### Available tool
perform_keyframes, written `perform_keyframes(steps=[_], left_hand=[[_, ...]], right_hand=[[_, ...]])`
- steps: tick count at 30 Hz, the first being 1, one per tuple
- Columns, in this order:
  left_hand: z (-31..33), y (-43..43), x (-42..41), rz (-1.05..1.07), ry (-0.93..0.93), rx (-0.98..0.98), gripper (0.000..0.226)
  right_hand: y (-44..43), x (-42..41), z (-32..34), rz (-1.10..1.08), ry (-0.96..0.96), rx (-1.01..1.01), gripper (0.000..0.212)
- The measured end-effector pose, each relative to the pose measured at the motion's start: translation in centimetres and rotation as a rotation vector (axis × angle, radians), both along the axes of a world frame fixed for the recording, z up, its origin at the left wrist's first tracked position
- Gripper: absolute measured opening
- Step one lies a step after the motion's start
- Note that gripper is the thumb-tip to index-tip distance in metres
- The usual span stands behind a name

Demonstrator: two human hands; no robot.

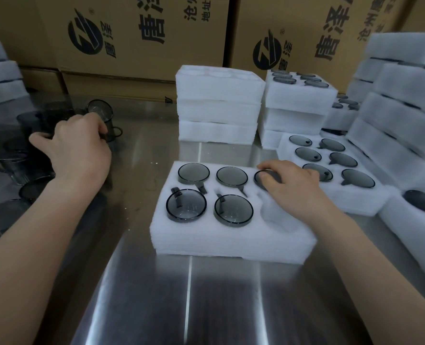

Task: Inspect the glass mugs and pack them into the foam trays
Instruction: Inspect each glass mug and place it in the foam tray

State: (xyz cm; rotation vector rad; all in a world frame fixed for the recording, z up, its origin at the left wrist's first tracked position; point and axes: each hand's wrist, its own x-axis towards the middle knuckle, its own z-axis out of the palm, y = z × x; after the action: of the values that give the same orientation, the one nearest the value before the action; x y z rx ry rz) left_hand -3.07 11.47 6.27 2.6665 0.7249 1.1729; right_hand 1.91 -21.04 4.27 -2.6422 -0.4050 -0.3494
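Two hands grip mugs: left hand (79, 143) a loose mug (101, 111), right hand (293, 185) the corner mug (260, 177) in the foam tray (231, 240).

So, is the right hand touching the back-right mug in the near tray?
Touching. Head view: the right hand curls over the mug, covering most of its rim.

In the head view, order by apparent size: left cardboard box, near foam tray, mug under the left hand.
1. left cardboard box
2. foam tray
3. mug
The box, though cropped, looks largest.
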Motion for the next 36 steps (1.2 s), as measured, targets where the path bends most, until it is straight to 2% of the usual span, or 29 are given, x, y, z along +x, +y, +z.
perform_keyframes(steps=[5, 7, 11, 13, 15, 18, 20, 21, 24, 26, 29, 33, 36], left_hand=[[0.3, -0.3, -0.2, -0.089, -0.214, -0.041, 0.01], [0.9, -1.2, -0.3, -0.177, -0.332, -0.136, 0.007], [3.2, -4.1, -0.3, -0.383, -0.562, -0.52, 0.019], [4.1, -5.9, 0.0, -0.542, -0.629, -0.814, 0.019], [4.7, -7.9, 0.5, -0.728, -0.624, -1.097, 0.018], [4.9, -10.6, 0.9, -0.915, -0.487, -1.301, 0.016], [4.5, -11.9, 1.0, -0.999, -0.376, -1.35, 0.016], [4.1, -12.4, 1.0, -1.047, -0.335, -1.361, 0.016], [3.1, -13.5, 1.1, -1.173, -0.274, -1.348, 0.014], [2.5, -13.9, 1.2, -1.214, -0.269, -1.317, 0.013], [2.1, -14.0, 1.1, -1.24, -0.263, -1.296, 0.012], [2.3, -13.0, 1.1, -1.205, -0.19, -1.244, 0.031], [2.3, -11.9, 1.1, -1.22, 0.068, -1.095, 0.062]], right_hand=[[0.0, -0.1, 0.2, 0.002, 0.007, 0.007, 0.027], [0.0, -0.2, 0.2, 0.001, 0.014, 0.004, 0.027], [0.1, -0.4, 0.3, -0.002, 0.027, 0.006, 0.027], [0.1, -0.4, 0.4, -0.003, 0.042, 0.002, 0.028], [0.1, -0.5, 0.5, 0.0, 0.044, -0.01, 0.03], [0.3, -1.0, 0.9, 0.082, -0.082, 0.093, 0.035], [0.5, -1.8, 1.5, 0.192, -0.138, 0.273, 0.036], [0.7, -2.2, 1.8, 0.253, -0.103, 0.384, 0.037], [1.6, -3.6, 2.6, 0.43, 0.139, 0.7, 0.049], [2.3, -4.1, 2.7, 0.464, 0.192, 0.74, 0.055], [2.8, -4.2, 2.7, 0.454, 0.188, 0.784, 0.051], [2.3, -4.1, 2.7, 0.446, 0.345, 1.037, 0.049], [2.2, -4.0, 2.7, 0.472, 0.399, 1.159, 0.045]])
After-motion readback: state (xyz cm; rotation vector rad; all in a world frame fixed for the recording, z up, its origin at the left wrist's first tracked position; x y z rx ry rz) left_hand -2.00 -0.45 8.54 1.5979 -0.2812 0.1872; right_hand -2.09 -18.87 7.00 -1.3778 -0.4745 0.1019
